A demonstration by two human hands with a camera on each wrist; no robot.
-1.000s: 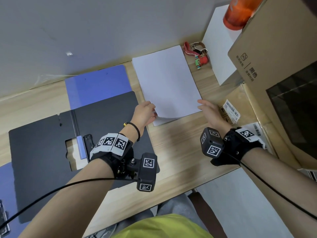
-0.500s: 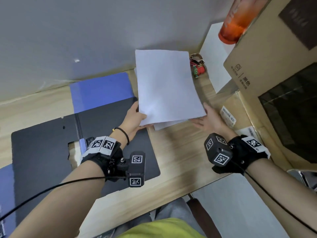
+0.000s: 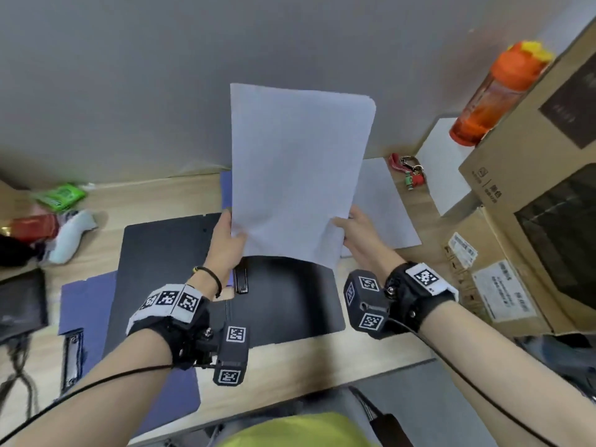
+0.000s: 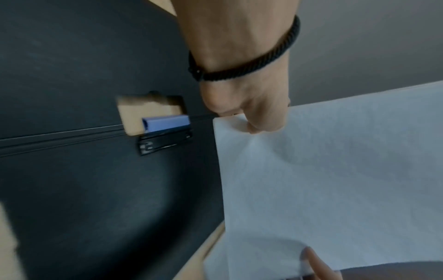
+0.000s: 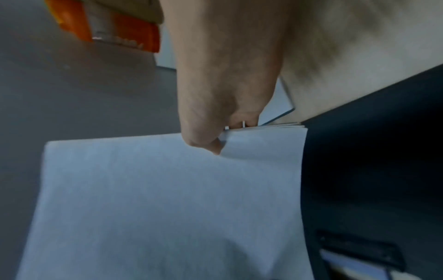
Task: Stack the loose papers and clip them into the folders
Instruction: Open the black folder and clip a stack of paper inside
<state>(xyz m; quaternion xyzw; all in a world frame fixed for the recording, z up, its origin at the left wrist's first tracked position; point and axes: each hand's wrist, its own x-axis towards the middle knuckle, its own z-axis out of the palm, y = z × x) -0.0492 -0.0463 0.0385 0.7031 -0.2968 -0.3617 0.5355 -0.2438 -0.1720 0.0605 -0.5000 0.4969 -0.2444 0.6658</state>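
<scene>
A stack of white papers [image 3: 296,169] [image 4: 335,170] [image 5: 167,199] stands nearly upright above the open black folder [image 3: 180,253] [image 4: 72,56] [image 5: 371,151]. My left hand [image 3: 230,235] [image 4: 254,113] grips its lower left edge, thumb on the front. My right hand [image 3: 346,229] [image 5: 213,136] pinches the lower right edge. The folder's black clip [image 3: 241,280] [image 4: 165,144] lies just below my left hand. More white paper [image 3: 383,214] stays flat on the desk to the right. Blue folders [image 3: 87,304] lie under and left of the black one.
Cardboard boxes [image 3: 532,175] line the right side, with an orange bottle [image 3: 493,91] and a white box [image 3: 442,162] behind. A red keychain [image 3: 408,171] lies near the wall. Green packet [image 3: 61,195], a sock and a red item sit far left.
Both hands lifted the paper stack off the desk, tilted it upright and carried it left over the black folder. Some sheets stayed behind on the desk.
</scene>
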